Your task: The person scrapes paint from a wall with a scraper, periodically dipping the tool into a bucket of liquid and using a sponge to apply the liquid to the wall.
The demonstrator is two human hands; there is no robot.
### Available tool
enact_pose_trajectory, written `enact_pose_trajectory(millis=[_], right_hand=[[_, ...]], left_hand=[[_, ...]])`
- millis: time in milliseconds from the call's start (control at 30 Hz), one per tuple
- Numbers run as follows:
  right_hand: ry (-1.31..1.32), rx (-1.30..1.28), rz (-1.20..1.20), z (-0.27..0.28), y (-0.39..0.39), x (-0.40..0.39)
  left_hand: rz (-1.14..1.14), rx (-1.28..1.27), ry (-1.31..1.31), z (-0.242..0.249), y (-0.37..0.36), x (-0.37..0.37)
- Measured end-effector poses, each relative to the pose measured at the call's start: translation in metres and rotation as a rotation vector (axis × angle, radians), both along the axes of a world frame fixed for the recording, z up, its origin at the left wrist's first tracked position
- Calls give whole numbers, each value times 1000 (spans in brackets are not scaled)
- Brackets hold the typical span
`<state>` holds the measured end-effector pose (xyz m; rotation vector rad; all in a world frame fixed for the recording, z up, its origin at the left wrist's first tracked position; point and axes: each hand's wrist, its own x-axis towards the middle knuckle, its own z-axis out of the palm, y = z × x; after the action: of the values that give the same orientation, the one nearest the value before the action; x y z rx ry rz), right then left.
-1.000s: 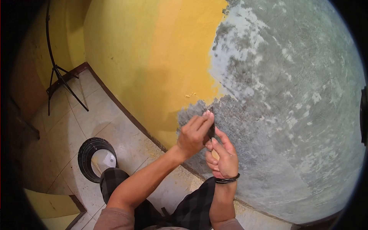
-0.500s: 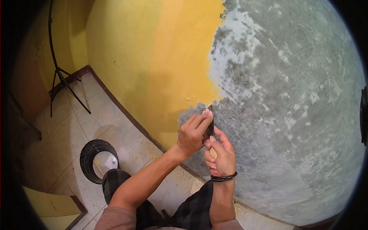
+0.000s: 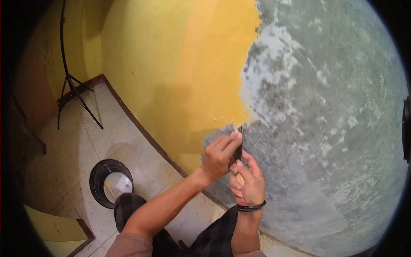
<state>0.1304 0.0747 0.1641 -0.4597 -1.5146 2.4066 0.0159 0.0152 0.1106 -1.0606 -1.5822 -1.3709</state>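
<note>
My right hand (image 3: 251, 183), with a black band on the wrist, is wrapped round the light handle of a scraper (image 3: 239, 147). The dark blade points up along the wall, its edge at the border of yellow paint and bare grey surface. Fingertips of my left hand (image 3: 219, 155) press on the blade from the left side. Its other fingers are curled, and part of the blade is hidden behind them. The yellow paint (image 3: 205, 85) has a ragged edge against the grey wall (image 3: 317, 150). Small flakes cling to the paint just above the blade.
A black bucket (image 3: 97, 184) with whitish contents stands on the tiled floor (image 3: 141, 158) beside my knee. At the upper left is a black tripod stand (image 3: 72, 85). Pale crumbs lie along the wall's foot, and a low yellow wall part (image 3: 55, 225) is at the lower left.
Both hands and the scraper appear slightly lower in the view, as does the wall's paint edge. The scraper remains held by both hands.
</note>
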Motion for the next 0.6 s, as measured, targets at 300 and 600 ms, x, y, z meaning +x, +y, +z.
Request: enact_pose_trajectory(millis=[300, 600], right_hand=[[30, 3, 0, -2, 4, -11], [-1, 33, -70, 1, -11, 4]], left_hand=[[96, 0, -8, -1, -5, -11], [-59, 5, -19, -1, -2, 4]])
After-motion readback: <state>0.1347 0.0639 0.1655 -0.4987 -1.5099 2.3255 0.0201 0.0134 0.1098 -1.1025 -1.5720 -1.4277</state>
